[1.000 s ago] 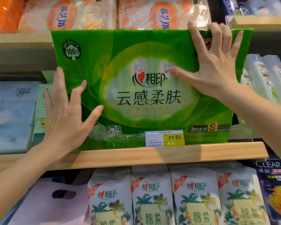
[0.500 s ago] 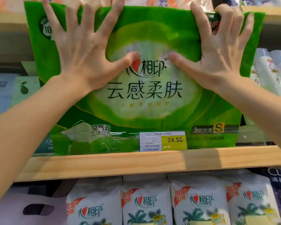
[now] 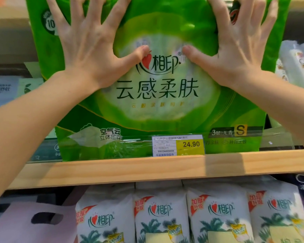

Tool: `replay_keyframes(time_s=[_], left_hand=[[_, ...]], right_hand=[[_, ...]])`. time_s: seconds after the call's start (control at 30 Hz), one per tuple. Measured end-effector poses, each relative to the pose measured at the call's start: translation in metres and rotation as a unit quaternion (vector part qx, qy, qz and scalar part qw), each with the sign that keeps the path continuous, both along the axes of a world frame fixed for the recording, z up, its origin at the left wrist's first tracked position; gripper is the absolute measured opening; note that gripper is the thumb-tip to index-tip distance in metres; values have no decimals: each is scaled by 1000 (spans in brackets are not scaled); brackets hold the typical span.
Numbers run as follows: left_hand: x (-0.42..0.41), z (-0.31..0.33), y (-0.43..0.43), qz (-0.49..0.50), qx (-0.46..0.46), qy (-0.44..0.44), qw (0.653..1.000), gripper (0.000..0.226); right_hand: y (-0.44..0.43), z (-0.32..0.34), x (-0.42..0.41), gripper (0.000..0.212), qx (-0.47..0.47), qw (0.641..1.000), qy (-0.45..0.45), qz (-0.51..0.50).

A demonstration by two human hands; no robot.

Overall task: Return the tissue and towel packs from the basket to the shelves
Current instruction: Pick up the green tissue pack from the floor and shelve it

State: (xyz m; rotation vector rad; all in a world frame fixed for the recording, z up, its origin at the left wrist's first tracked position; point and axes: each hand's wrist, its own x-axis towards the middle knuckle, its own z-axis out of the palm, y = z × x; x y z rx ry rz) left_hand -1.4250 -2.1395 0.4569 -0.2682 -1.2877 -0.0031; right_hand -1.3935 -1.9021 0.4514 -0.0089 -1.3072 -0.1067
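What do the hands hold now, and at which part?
Green pack: left hand and right hand press spread fingers on its upper front; fingertips are cut off, no grip shows.

Glossy plastic film wraps the green tissue pack (image 3: 158, 95); matt wooden shelf edge (image 3: 147, 170).

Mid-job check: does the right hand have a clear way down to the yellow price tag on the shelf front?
Probably yes. The right hand presses with spread fingers on the green pack, and the price tag sits lower on the wooden shelf front with nothing covering it.
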Motion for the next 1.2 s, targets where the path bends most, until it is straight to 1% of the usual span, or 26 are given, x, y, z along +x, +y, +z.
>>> replay_keyframes(time_s=[0.27, 0.4, 0.47, 0.57, 0.63, 0.73, 0.83, 0.97, 1.2], left_hand=[[2, 5, -2, 17, -9, -28, 999, 86], [-8, 14, 0, 34, -26, -54, 998, 88], [-20, 18, -1, 33, -41, -99, 994, 87], [-50, 12, 2, 26, -53, -175, 983, 84], [-66, 4, 5, 13, -45, -204, 978, 84], [-71, 4, 5, -3, -37, -200, 979, 84], [-68, 5, 5, 3, -40, -198, 979, 78], [-66, 5, 4, 10, -45, -207, 977, 77], [-41, 2, -3, 22, -58, -284, 957, 74]], right_hand=[[3, 6, 0, 88, 5, 1000, -30, -8], [7, 15, -10, 92, 24, 997, -70, -7], [11, 17, -18, 94, 30, 995, -100, -6], [22, 10, -42, 93, 24, 984, -177, -8], [27, 4, -58, 91, 13, 978, -209, -6], [28, 5, -65, 88, 15, 980, -201, 5], [28, 7, -64, 84, 17, 980, -197, 10], [28, 6, -63, 83, 22, 978, -206, 1], [19, 3, -36, 89, 17, 961, -274, -23]])
